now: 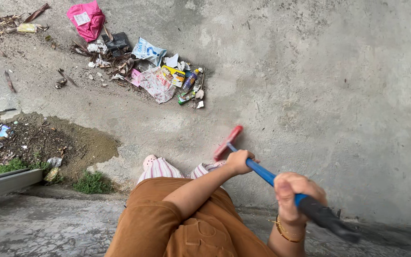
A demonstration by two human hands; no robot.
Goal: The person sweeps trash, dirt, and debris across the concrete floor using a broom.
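Broom: blue handle [262,172] with a red head [228,143] resting on the concrete floor [338,95] just ahead of the feet.
Long axis: from the black grip at lower right up-left to the head — pointing toward the litter pile [158,71].
Left hand [239,161]: closed around the handle, nearer the head.
Right hand [293,195]: closed around the black grip, higher up the handle, gold bangle on the wrist.
Litter pile: well apart from the head, up-left; 1 pink bag [87,19] lies beyond it.

Pink bag [87,19] beside heaped wrappers [160,78] on concrete floor [319,81]; weedy dirt patch [39,143].
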